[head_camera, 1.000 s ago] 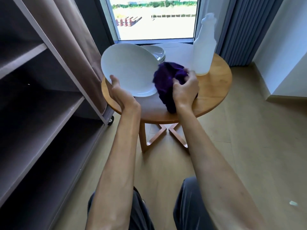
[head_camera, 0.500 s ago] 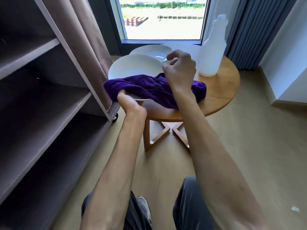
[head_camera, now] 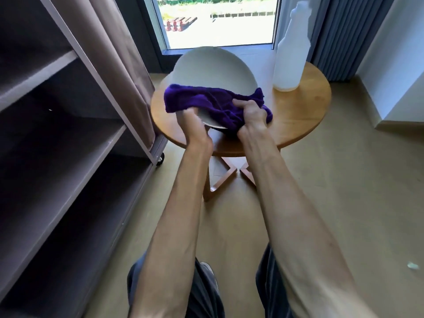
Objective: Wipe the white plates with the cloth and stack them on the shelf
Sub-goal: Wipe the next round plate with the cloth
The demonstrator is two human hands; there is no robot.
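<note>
Plate wiping over the round table, centre of frame.
The left hand (head_camera: 191, 126) grips the tilted white plate's (head_camera: 213, 70) near rim; the right hand (head_camera: 251, 114) clutches the purple cloth (head_camera: 206, 99) draped across the plate's lower edge, above the wooden table (head_camera: 302, 106).

Plate tilted up, cloth drawn to its near edge.
We now tip the white plate (head_camera: 213, 67) more steeply than half a second ago. Our right hand (head_camera: 251, 114) has dropped from the far rim to bunch the purple cloth (head_camera: 206, 99) low; our left hand (head_camera: 191, 125) now grips the near rim under the cloth.
</note>
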